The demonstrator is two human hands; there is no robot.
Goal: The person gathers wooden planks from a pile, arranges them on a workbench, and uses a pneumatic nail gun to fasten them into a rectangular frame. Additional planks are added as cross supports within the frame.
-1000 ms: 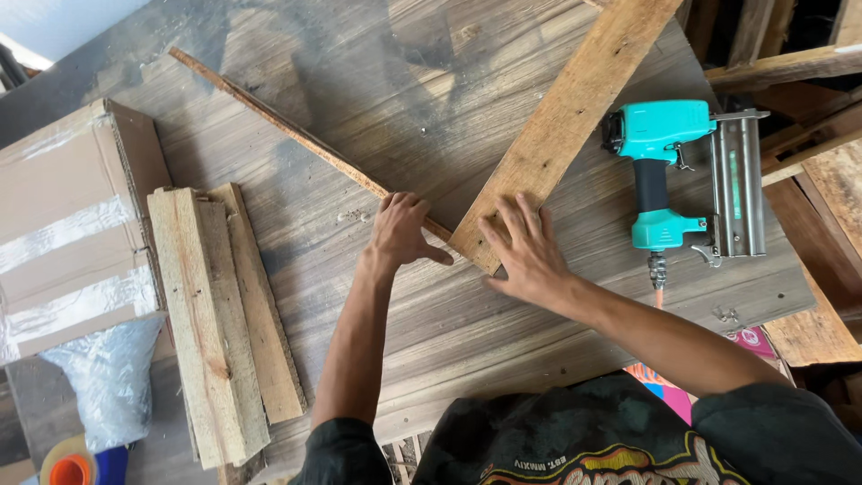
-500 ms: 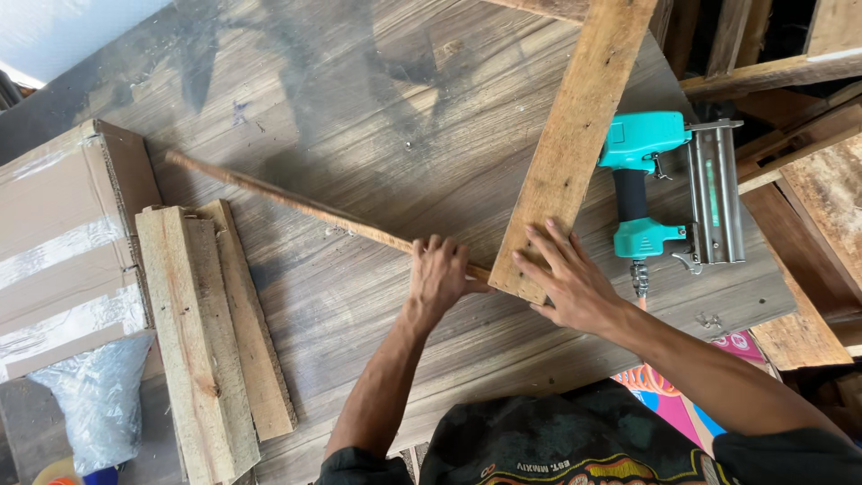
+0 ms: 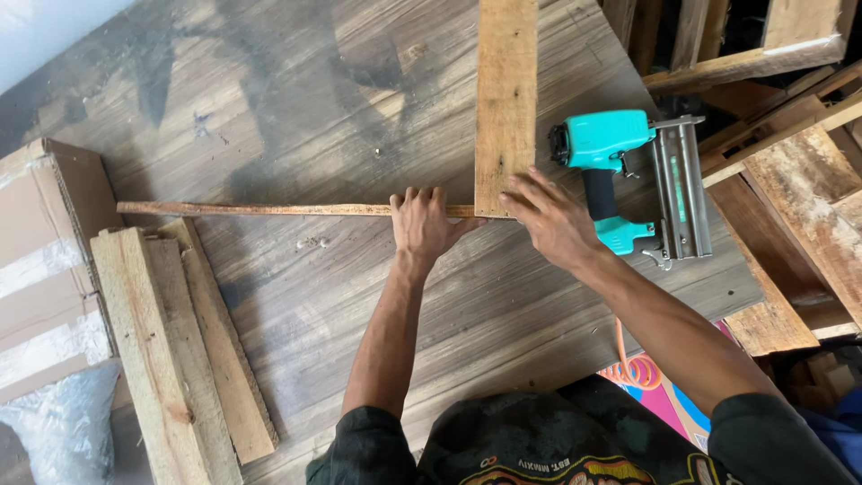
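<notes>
A thin wooden strip [image 3: 260, 209] lies flat across the grey wooden tabletop [image 3: 314, 108], running left to right. A wide plank [image 3: 505, 99] stands at a right angle to it, its near end butting the strip. My left hand [image 3: 422, 223] presses down on the strip just left of that joint. My right hand [image 3: 549, 220] rests fingers spread on the plank's near end and the joint. Neither hand lifts anything.
A teal pneumatic nail gun [image 3: 633, 175] lies just right of my right hand, with an orange coiled hose [image 3: 628, 366] below the table edge. A stack of short planks [image 3: 171, 341] and a cardboard box [image 3: 45, 260] sit at the left. Scrap timber [image 3: 790, 171] piles at the right.
The strip has swung from a slant to level and the plank from a lean to upright in view, now meeting squarely. Both hands shifted with them and stay at the joint.
</notes>
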